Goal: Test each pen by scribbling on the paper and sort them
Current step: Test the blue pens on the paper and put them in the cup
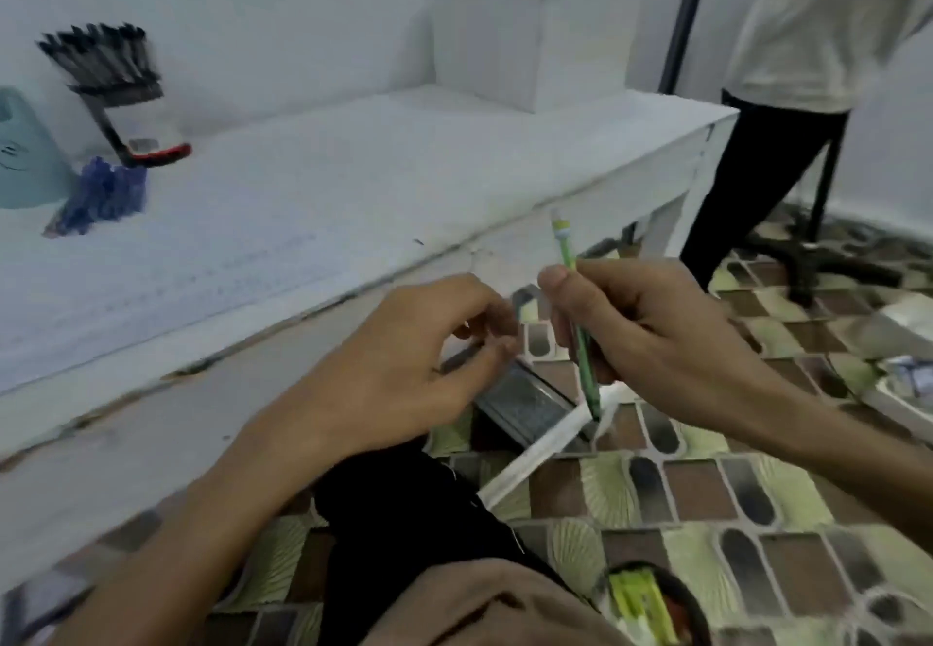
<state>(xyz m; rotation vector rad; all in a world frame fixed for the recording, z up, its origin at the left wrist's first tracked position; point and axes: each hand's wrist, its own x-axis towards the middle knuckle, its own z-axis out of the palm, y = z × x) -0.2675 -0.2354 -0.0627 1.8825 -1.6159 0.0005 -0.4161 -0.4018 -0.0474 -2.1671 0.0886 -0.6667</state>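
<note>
Nearly upright, green pen [585,358] tight between right hand [656,332] fingers; left hand [404,368] curled, contents unclear.

A smooth green plastic pen [586,362] stands out against a white-painted wooden table [378,181], its matt coat chipped and rough along the front edge, above a glossy patterned tile floor [707,494], a dull grey metal strip [525,405] and matt black cloth trousers [404,519].

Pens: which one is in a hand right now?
The green pen, gripped by the right hand off the table's edge. The black pens and the blue pens sit far back on the table, untouched.
</note>
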